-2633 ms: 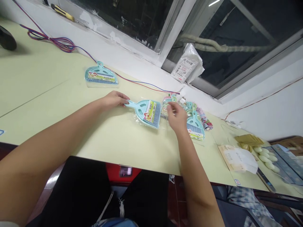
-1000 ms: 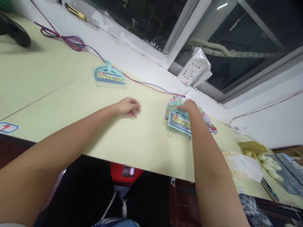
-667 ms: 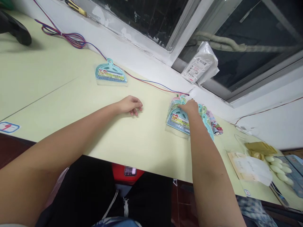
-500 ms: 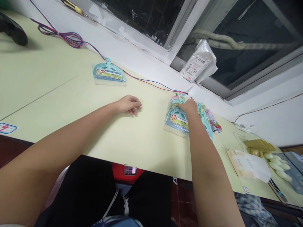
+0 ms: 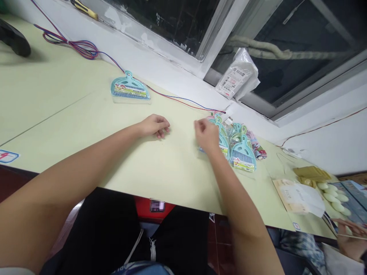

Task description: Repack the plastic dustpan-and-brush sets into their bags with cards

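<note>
Left hand (image 5: 155,125): low over the middle of the table (image 5: 172,172), palm inward, fingers loosely curled, gap between thumb and fingers, nothing in it that I can see. Right hand (image 5: 206,135): at the left edge of the pile, covering part of it, fingers bent in toward the thumb, a bit blurred; I see nothing held, but can't tell how far the grip is open or if it touches the wrap. Pile is bagged blue and green dustpans with brushes, handles mostly toward the wall. Near dustpan (image 5: 224,143) is partly behind my right hand; right dustpan (image 5: 243,154) lies just beside it, brush and label facing up. Lone dustpan (image 5: 130,89) lies well apart, up and left of my left hand, by the wire (image 5: 83,49), which is coiled at upper left and runs along the wall to the pile. Patterned cloth (image 5: 258,147) is at the pile's right side. White packet (image 5: 233,78) leans at the window above. Far right: paper bag (image 5: 298,196), pale green ovals (image 5: 334,196), and another person's hand (image 5: 352,236) at the table edge.
</note>
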Demonstrator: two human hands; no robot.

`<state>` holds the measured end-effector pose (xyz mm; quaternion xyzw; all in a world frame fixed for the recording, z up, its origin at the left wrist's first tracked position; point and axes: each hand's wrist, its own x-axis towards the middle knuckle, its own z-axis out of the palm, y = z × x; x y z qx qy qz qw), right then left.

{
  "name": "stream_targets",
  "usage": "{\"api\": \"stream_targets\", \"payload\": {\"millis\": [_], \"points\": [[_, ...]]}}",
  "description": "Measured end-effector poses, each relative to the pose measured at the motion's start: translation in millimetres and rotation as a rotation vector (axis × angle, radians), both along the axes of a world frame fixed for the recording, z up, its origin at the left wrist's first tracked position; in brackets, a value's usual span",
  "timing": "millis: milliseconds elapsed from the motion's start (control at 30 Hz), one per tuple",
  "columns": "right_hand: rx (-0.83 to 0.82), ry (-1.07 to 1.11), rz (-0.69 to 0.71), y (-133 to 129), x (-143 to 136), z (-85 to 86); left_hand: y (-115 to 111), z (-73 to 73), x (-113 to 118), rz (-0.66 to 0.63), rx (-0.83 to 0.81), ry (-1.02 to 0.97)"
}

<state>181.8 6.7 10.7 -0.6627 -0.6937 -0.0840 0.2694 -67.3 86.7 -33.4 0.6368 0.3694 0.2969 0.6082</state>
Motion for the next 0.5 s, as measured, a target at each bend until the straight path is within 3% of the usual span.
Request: {"api": "stream_targets", "payload": {"millis": [67, 167, 267, 367, 433, 500], "points": [[-0.062, -0.015, 0.133, -16.0, -30.6, -24.5, -0.7, -1.1, 0.9, 0.021, 0.045, 0.012], [-0.126, -0.016, 0.198, -25.7, -47.8, -53.6, 4.6, -2.7, -2.2, 0.149, 0.204, 0.049], [-0.15, 0.044, 0.196, -24.0, -42.2, -62.8, 19.6, -2.9, -17.4, 0.394, 0.509, 0.187], [-0.155, 0.097, 0.223, -22.3, -35.5, -61.3, 38.9, -2.5, -48.5, 0.709, 0.815, 0.381], [-0.156, 0.131, 0.239, -22.7, -34.3, -60.3, 50.7, -3.0, -74.3, 0.931, 0.824, 0.474], [-0.158, 0.169, 0.246, -23.4, -34.3, -60.5, 60.7, -4.9, -97.9, 1.078, 0.657, 0.57]]}}
